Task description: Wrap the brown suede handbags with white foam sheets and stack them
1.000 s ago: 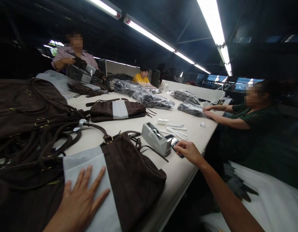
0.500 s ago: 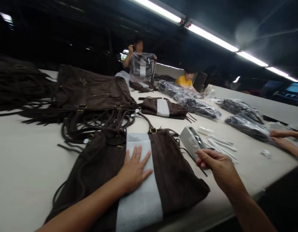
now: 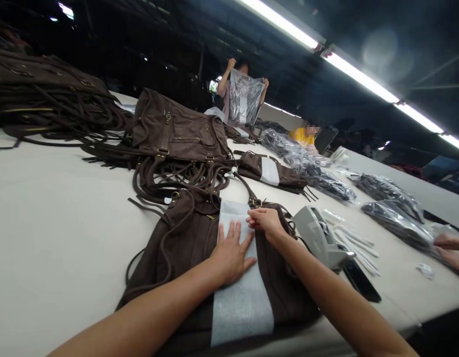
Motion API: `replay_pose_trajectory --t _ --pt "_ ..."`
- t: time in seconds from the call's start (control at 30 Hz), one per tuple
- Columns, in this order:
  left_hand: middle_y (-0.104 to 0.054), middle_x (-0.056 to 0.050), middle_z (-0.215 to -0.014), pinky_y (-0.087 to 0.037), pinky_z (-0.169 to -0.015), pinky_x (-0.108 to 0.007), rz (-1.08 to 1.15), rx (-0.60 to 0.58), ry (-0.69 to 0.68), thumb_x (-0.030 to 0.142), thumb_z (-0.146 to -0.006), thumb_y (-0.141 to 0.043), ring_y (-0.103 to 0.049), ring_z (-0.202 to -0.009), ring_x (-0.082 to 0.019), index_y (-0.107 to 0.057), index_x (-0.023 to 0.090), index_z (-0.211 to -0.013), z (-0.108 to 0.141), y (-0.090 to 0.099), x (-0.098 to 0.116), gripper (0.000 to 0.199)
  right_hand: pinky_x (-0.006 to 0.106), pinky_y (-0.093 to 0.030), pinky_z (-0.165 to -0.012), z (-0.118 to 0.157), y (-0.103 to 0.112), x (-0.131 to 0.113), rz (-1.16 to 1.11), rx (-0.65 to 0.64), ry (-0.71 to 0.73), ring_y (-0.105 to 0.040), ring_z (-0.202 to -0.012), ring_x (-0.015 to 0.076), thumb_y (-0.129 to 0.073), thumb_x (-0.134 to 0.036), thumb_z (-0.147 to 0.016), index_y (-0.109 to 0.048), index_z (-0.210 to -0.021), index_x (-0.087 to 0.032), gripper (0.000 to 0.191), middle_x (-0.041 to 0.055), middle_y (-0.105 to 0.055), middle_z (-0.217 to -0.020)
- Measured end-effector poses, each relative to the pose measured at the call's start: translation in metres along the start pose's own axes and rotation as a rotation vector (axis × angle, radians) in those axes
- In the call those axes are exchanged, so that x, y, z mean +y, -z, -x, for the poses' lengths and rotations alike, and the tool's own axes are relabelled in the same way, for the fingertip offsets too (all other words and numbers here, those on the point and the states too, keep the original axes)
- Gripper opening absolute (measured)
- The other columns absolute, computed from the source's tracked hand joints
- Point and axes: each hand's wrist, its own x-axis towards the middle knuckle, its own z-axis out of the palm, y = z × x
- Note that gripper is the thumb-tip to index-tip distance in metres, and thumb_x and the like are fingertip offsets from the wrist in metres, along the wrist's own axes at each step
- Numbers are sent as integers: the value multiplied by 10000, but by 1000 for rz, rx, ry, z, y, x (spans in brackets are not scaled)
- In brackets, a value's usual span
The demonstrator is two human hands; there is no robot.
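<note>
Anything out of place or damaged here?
Nothing looks damaged; the white band lies across the brown bag. Mildly odd: one small white piece lies alone on the table, apart from the white strips beside the tape dispenser.

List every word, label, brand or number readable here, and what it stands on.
No text can be read anywhere in this view.
White strip on the nearest bag: no lettering visible.
Tape dispenser: no legible marking.
White piece by the bag's handle: too small to tell.

Paper strip (image 3: 242,312) on handbag (image 3: 195,238); tape dispenser (image 3: 314,233) right, stacked bags (image 3: 185,130) behind.
</note>
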Motion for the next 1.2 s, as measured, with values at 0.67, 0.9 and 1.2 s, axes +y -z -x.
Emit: replay_pose_trajectory --t 0.67,0.9,1.2 --pt "-155 -195 -1599 -50 -1121 -702 30 13 -9 604 -913 -403 -56 -1465 -449 -290 285 -1507 1 2 -1 683 228 -462 -355 -25 -1 13 377 -70 -62 -524 -324 139 -784 -276 -750 -472 -1008 -172 418 -60 -575 -426" --pt "-173 -217 -1589 -49 -1123 -698 51 14 -9 583 -905 -442 -68 -1463 -451 -335 254 -1491 2 4 0 680 263 -457 -443 3 13 15 662 -107 50 -538 -368 163 -847 -258 -645 -494 -1223 -179 682 -87 -561 -450" --pt "-152 -219 -1589 -39 -1124 -703 76 28 -7 584 -905 -453 -55 -1462 -448 -321 260 -1497 3 4 -1 688 352 -394 -1082 33 27 22 1081 -137 803 -545 -1252 215 -409 -227 -965 -610 -1270 -180 369 98 -639 -1285"
